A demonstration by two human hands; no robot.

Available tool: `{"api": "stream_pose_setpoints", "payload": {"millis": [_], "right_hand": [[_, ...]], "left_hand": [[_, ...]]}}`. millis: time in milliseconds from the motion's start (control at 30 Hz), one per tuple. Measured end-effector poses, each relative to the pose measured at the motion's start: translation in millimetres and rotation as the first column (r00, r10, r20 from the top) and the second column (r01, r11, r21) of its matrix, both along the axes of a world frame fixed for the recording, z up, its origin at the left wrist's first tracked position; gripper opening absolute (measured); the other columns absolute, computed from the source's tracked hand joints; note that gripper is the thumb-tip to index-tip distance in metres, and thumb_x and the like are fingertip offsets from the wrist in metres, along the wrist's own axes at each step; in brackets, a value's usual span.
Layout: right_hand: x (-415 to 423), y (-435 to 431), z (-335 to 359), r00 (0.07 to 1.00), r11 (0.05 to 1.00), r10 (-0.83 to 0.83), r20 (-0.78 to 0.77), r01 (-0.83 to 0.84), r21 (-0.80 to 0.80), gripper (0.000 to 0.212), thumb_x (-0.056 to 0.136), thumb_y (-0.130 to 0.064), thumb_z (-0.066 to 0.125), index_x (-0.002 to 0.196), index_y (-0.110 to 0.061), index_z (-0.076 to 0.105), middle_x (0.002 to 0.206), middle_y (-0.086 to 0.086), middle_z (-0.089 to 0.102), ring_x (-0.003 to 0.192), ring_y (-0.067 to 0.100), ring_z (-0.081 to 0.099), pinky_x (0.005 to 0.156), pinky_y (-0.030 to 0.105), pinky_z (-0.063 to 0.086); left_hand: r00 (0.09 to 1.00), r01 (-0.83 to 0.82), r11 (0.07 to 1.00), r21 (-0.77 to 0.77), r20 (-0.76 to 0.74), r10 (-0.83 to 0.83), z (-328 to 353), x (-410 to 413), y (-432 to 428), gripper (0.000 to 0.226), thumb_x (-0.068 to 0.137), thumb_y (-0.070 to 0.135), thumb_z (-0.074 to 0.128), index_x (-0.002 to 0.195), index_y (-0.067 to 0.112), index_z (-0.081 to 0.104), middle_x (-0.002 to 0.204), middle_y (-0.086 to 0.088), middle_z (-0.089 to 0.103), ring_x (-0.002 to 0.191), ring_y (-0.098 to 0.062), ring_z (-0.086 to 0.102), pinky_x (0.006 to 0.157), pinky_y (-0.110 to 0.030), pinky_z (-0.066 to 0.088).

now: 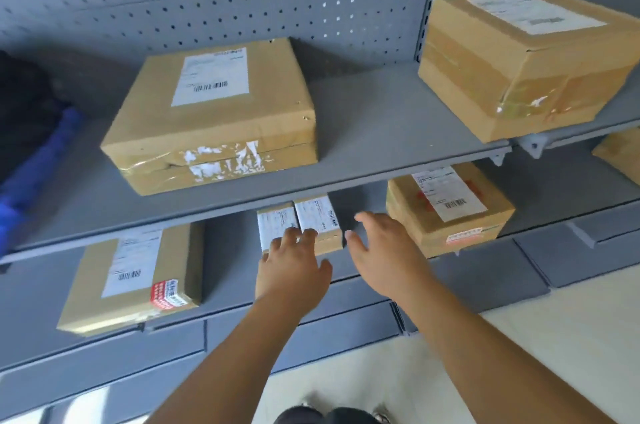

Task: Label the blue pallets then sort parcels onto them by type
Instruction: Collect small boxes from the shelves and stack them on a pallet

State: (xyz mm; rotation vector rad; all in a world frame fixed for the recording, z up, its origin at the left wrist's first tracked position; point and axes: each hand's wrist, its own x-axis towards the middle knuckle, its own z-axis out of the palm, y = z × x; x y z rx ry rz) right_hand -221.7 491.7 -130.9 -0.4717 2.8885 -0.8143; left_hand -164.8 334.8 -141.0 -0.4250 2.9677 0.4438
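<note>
left grip [292, 271] wide against two small parcels [311, 215], right grip [384, 250] wide just right of them

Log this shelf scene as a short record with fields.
upper shelf: flat parcel, taller parcel
lower shelf: left parcel, two small parcels side by side, right parcel
left hand: fingers on the small parcels
right hand: open, just right of them, holding nothing
blue pallets: not in view
</note>
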Motion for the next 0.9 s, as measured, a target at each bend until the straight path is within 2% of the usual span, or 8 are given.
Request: {"api": "stream_pose_setpoints", "payload": {"millis": [133,333,500,633,733,900], "right_hand": [[-9.9,-33.7,-20.7,0.996,0.993,0.089,-0.002,-0.089,0.072,0.032,0.1,-0.038,0.044,0.118,-0.015,0.056,0.115,0.007,0.061,0.11,0.028,0.052,0.081,0.04,0.049],[-29.6,-62.1,-68.2,0.99,0.979,0.138,-0.012,-0.135,0.152,0.035,0.1,-0.041,0.044,0.12,-0.015,0.054,0.121,0.005,0.06,0.109,0.028,0.052,0.083,0.037,0.047],[-50.4,-82.4,-103.5,0.989,0.973,0.141,-0.048,-0.13,0.19,0.045,0.098,-0.043,0.048,0.132,-0.015,0.053,0.131,0.006,0.055,0.12,0.03,0.048,0.095,0.038,0.044],[-65.7,-97.4,-124.9,0.988,0.976,0.115,-0.105,-0.093,0.195,0.049,0.095,-0.04,0.048,0.138,-0.017,0.05,0.142,0.007,0.049,0.126,0.032,0.043,0.102,0.041,0.04],[-71.7,-103.8,-141.0,0.99,0.985,0.088,-0.111,-0.07,0.156,0.054,0.096,-0.043,0.048,0.147,-0.024,0.044,0.157,0.002,0.037,0.139,0.03,0.033,0.107,0.043,0.036],[-79.2,-104.7,-169.2,0.989,0.986,0.125,-0.083,-0.114,0.126,0.056,0.1,-0.046,0.041,0.153,-0.029,0.033,0.167,-0.003,0.022,0.152,0.03,0.013,0.117,0.045,0.028]], "left_hand": [[0.994,-0.107,0.994,-0.001,0.004,0.107,-17.1,3.9,-23.9,0.053,0.095,0.047,0.049,0.145,0.029,0.043,0.148,0.001,0.043,0.131,-0.026,0.046,0.102,-0.043,0.042],[0.976,-0.216,0.976,0.01,-0.003,0.216,-63.0,-4.1,-50.0,0.049,0.097,0.048,0.046,0.143,0.03,0.043,0.148,0.002,0.043,0.13,-0.026,0.044,0.101,-0.042,0.039],[0.966,-0.25,0.968,0.024,-0.062,0.251,-101.7,-22.6,-58.3,0.053,0.099,0.051,0.041,0.147,0.031,0.036,0.156,0.001,0.033,0.139,-0.025,0.031,0.108,-0.042,0.033],[0.96,-0.252,0.968,0.021,-0.118,0.252,-123.4,-44.9,-59.8,0.052,0.101,0.045,0.038,0.15,0.029,0.033,0.161,-0.002,0.026,0.143,-0.027,0.024,0.112,-0.045,0.029],[0.962,-0.242,0.97,0.017,-0.127,0.243,-137.0,-56.1,-60.4,0.051,0.1,0.042,0.038,0.149,0.029,0.033,0.162,-0.003,0.024,0.144,-0.029,0.021,0.111,-0.046,0.031],[0.957,-0.222,0.973,0.06,-0.175,0.23,-153.5,-64.9,-65.5,0.052,0.099,0.042,0.034,0.151,0.039,0.032,0.164,0.006,0.019,0.146,-0.03,0.014,0.111,-0.048,0.032]]}}
